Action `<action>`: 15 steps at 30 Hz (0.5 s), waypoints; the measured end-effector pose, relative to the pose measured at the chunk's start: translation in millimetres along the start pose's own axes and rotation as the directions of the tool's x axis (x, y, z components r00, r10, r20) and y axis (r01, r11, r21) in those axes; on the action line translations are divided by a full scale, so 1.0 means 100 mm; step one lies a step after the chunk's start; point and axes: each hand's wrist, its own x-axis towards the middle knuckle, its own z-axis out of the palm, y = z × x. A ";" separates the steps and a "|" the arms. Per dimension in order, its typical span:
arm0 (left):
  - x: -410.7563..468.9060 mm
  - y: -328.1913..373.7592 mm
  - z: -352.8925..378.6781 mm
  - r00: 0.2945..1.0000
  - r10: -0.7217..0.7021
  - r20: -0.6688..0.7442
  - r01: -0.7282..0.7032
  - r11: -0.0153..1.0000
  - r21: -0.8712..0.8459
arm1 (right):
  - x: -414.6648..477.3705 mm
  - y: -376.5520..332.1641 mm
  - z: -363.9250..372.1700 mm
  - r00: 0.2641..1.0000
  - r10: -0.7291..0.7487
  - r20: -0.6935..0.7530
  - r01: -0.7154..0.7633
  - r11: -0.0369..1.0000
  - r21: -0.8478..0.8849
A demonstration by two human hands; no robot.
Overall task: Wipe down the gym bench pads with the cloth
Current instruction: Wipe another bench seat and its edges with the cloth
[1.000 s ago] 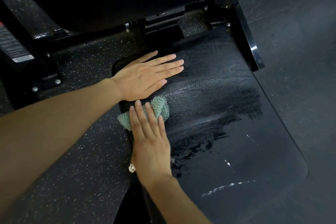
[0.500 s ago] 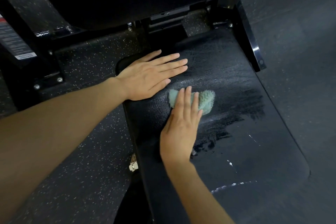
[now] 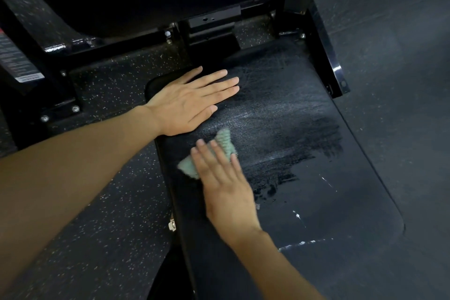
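Green cloth (image 3: 225,141) slanting up to the right, right hand (image 3: 224,185) flat on it, left hand (image 3: 192,102) flat on black pad (image 3: 316,202), bare room rightward.

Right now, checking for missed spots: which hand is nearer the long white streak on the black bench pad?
Right. The right hand, on the teal knitted cloth, is up-left of the streak; the left hand lies flat farther up.
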 end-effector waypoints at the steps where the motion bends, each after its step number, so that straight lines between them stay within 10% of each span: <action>1: 0.00 0.01 0.00 1.000 -0.008 0.003 0.008 1.000 0.006 | -0.01 0.13 -0.04 0.999 0.029 -0.028 -0.029 1.000 0.000; 15: -0.11 0.21 0.09 1.000 0.001 0.012 -0.002 0.998 0.061 | 0.02 0.47 -0.10 0.849 0.493 -0.192 -0.493 0.869 0.053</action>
